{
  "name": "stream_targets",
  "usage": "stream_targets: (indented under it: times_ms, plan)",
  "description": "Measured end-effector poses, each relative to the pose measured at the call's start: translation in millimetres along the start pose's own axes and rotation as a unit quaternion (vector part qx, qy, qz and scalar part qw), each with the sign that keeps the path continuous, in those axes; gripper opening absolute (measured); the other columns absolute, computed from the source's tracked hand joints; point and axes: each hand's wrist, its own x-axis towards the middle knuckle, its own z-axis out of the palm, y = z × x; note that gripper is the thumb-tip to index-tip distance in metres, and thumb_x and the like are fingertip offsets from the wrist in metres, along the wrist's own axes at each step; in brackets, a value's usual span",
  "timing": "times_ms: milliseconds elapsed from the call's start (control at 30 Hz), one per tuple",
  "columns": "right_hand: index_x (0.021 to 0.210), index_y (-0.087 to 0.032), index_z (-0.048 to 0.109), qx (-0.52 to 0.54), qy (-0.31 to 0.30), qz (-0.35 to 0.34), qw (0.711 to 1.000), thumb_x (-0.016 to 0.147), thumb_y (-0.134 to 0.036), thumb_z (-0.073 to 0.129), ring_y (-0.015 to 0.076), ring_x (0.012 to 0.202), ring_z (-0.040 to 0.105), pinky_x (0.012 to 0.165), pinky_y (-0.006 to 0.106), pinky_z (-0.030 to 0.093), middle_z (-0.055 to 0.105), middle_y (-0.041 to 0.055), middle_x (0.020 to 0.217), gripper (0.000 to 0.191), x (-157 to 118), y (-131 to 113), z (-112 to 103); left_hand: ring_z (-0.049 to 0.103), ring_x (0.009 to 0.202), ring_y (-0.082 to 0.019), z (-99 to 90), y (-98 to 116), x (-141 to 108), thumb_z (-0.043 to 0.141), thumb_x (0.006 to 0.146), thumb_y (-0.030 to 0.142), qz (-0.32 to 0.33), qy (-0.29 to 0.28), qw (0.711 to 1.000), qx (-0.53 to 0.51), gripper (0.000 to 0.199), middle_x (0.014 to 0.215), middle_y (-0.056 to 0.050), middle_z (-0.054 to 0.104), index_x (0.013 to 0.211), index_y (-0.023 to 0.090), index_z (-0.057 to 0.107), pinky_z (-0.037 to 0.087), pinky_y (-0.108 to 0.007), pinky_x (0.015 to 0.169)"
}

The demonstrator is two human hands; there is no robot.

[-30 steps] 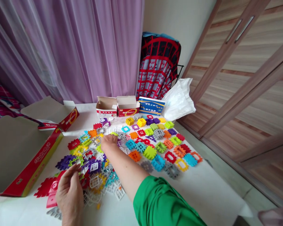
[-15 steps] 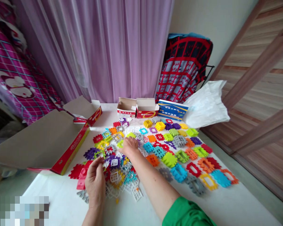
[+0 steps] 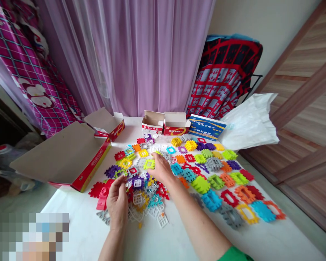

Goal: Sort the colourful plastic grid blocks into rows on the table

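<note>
Plastic interlocking pieces of many colours lie over a white table (image 3: 73, 221). My right hand (image 3: 163, 168) is at the middle of the pile, its fingers and thumb closed on a lime green square frame piece (image 3: 149, 164). Lower left, my left hand (image 3: 118, 197) rests by the pile's edge with its fingers curled near a green piece; what they hold, if anything, is too small to tell. Beside it lies a pinkish-red piece (image 3: 103, 197). White window-shaped pieces (image 3: 138, 198) lie between my hands.
A large open box (image 3: 62, 156) and a smaller open box (image 3: 108, 127) stand at the left. Two small boxes (image 3: 176, 127), a blue box (image 3: 207, 127) and a white bag (image 3: 250, 121) line the back. Several sorted pieces (image 3: 212, 199) spread across the right side.
The view has shifted, so the scene sits further right. My right hand has drawn back slightly, and the lime green frame now shows at its fingertips. My left hand has stayed by the pile's edge.
</note>
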Motion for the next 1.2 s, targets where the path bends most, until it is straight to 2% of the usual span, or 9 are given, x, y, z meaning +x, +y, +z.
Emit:
stream_targets:
  times_ms: [100,167,300,400,600,700,867,1000,1200]
  plan:
    - [0.128,-0.019,0.048,0.063,0.045,-0.023,0.997,0.068,-0.02,0.07,0.0244,0.112,0.058,0.099,0.039,0.046,0.063,0.0103,0.119,0.063,-15.2,8.0,-4.7,0.068,0.099,-0.021,0.4,-3.9,-0.3,0.057,0.084,0.041,0.043,-0.025,0.998,0.031,0.032,0.104,-0.007,0.073,0.107,0.021,0.068,0.052,-0.038,0.093]
    - [0.127,-0.021,0.049,0.101,0.061,-0.035,0.992,0.068,-0.02,0.07,0.0242,0.111,0.059,0.098,0.04,0.047,0.063,0.0092,0.117,0.062,-26.4,9.5,-10.6,0.066,0.106,-0.023,2.1,-4.8,-1.1,0.057,0.086,0.04,0.121,-0.061,0.987,0.086,0.032,0.113,-0.009,0.071,0.111,0.022,0.067,0.051,-0.041,0.097]
    - [0.126,-0.022,0.049,0.141,0.043,-0.063,0.987,0.068,-0.019,0.07,0.0232,0.111,0.059,0.098,0.039,0.047,0.063,0.0081,0.117,0.062,-50.0,4.1,-25.6,0.05,0.131,-0.029,6.4,-4.3,-3.5,0.06,0.087,0.033,0.319,-0.11,0.913,0.228,0.04,0.141,-0.012,0.054,0.126,0.026,0.061,0.043,-0.049,0.107]
    - [0.128,-0.022,0.048,0.161,0.0,-0.073,0.984,0.066,-0.018,0.071,0.0219,0.11,0.059,0.097,0.037,0.048,0.063,0.007,0.116,0.066,-66.0,-2.6,-32.9,0.047,0.133,-0.031,5.3,-6.2,-3.9,0.057,0.089,0.027,0.385,-0.099,0.874,0.28,0.04,0.146,-0.014,0.049,0.128,0.025,0.061,0.043,-0.051,0.106]
    - [0.121,-0.022,0.053,0.15,-0.049,-0.044,0.986,0.062,-0.021,0.074,0.0216,0.104,0.061,0.092,0.035,0.049,0.064,0.0057,0.112,0.062,-84.5,-3.0,-40.5,0.068,0.103,-0.021,-3.8,-12.0,-0.5,0.047,0.09,0.019,0.423,-0.166,0.83,0.324,0.036,0.124,-0.005,0.069,0.117,0.029,0.069,0.057,-0.033,0.084]
    - [0.117,-0.021,0.056,0.111,-0.04,-0.008,0.993,0.062,-0.021,0.073,0.0228,0.104,0.061,0.093,0.036,0.048,0.065,0.0067,0.112,0.057,-86.5,11.3,-50.1,0.07,0.098,-0.021,-6.3,-12.6,2.2,0.046,0.091,0.023,0.423,-0.136,0.827,0.344,0.033,0.118,-0.005,0.072,0.114,0.026,0.07,0.056,-0.034,0.083]
    - [0.112,-0.02,0.059,0.079,0.072,0.073,0.992,0.069,-0.028,0.071,0.0228,0.103,0.062,0.091,0.035,0.049,0.066,0.0079,0.111,0.045,-78.0,57.1,-77.5,0.068,0.102,-0.024,-4.5,-16.3,4.5,0.046,0.091,0.026,0.406,-0.122,0.829,0.365,0.035,0.119,-0.006,0.072,0.118,0.025,0.068,0.052,-0.038,0.088]
    - [0.109,-0.022,0.06,-0.027,0.141,0.128,0.981,0.074,-0.038,0.07,0.0254,0.107,0.061,0.094,0.038,0.045,0.068,0.0083,0.114,0.04,-61.3,99.6,-103.3,0.064,0.11,-0.028,-1.3,-19.6,2.8,0.043,0.086,0.017,0.395,-0.125,0.822,0.391,0.046,0.124,-0.01,0.068,0.128,0.023,0.061,0.049,-0.044,0.094]
    - [0.114,-0.022,0.061,-0.189,0.119,0.256,0.94,0.08,-0.047,0.065,0.0324,0.118,0.054,0.098,0.047,0.037,0.067,0.0116,0.118,0.043,-28.6,146.8,-121.1,0.062,0.113,-0.029,-1.1,-21.1,2.8,0.043,0.089,0.022,0.41,-0.135,0.826,0.361,0.044,0.125,-0.012,0.067,0.129,0.022,0.059,0.048,-0.045,0.095]
